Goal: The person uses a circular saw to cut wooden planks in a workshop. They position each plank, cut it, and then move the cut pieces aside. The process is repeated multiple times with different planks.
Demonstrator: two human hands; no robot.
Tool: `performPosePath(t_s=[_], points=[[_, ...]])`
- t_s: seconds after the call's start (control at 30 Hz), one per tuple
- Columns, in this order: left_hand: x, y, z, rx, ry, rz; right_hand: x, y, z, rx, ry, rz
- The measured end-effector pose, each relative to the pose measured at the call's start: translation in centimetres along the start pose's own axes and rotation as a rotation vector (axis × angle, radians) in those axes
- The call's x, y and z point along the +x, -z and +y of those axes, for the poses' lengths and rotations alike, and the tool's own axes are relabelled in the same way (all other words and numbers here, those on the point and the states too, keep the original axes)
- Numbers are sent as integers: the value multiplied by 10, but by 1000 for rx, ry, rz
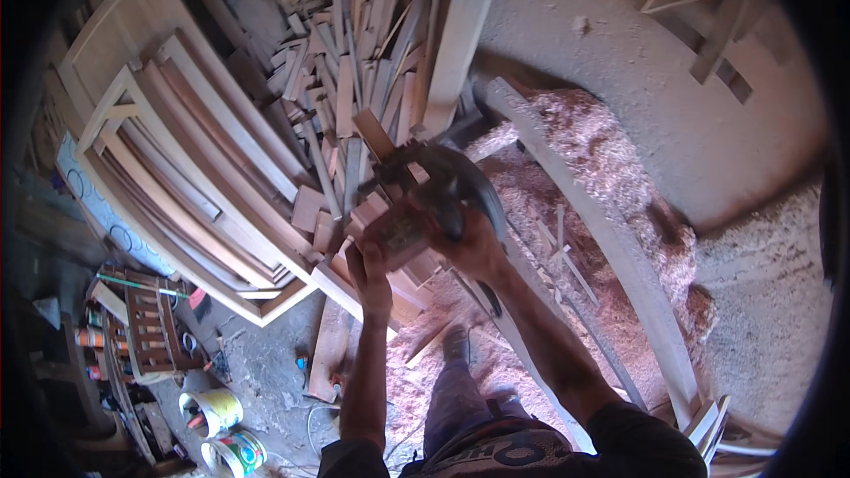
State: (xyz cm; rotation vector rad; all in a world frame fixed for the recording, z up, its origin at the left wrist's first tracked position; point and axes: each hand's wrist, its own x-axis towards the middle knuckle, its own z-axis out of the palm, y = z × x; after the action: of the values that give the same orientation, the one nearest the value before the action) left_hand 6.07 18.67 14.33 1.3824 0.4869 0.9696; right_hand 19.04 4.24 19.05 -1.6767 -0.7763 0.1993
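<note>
In mid-view I hold a circular saw (447,190) with a dark rounded guard and a blurred, reddish motor body. My right hand (475,246) is wrapped round its handle. Against the near left end of the motor body, my left hand (370,273) grips with its fingers partly hidden. The saw is above offcut blocks and shavings, and it hides what lies directly under it. Just left of it stand small wooden blocks (307,205).
Wooden frames (204,168) lean at the left. Behind the saw lies a heap of wood offcuts (341,71). Long planks (611,239) cross pink shavings (575,128) on the right. Buckets (211,412) and a slatted wooden piece (152,327) sit at lower left.
</note>
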Motion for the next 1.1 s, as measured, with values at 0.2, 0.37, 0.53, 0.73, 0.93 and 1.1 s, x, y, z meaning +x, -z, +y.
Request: performPosePath(t_s=[0.2,0.37,0.53,0.73,0.93,1.1], points=[[-171,-29,45,-12,413,-184,-167,103,-80,-117,-210,29],[-308,-28,-27,206,502,-564,-324,186,-130,-254,-615,128],[-343,-49,-121,234,853,-235,-452,229,-165,-372,-856,215],[-344,-90,-134,34,1205,-270,-559,245,-178,-300,-999,384],[-330,-21,-127,-27,918,-154,-572,225,-184,-79,-843,433],[-323,51,-39,-372,993,-199,-579,206,-177,-121,-871,512]])
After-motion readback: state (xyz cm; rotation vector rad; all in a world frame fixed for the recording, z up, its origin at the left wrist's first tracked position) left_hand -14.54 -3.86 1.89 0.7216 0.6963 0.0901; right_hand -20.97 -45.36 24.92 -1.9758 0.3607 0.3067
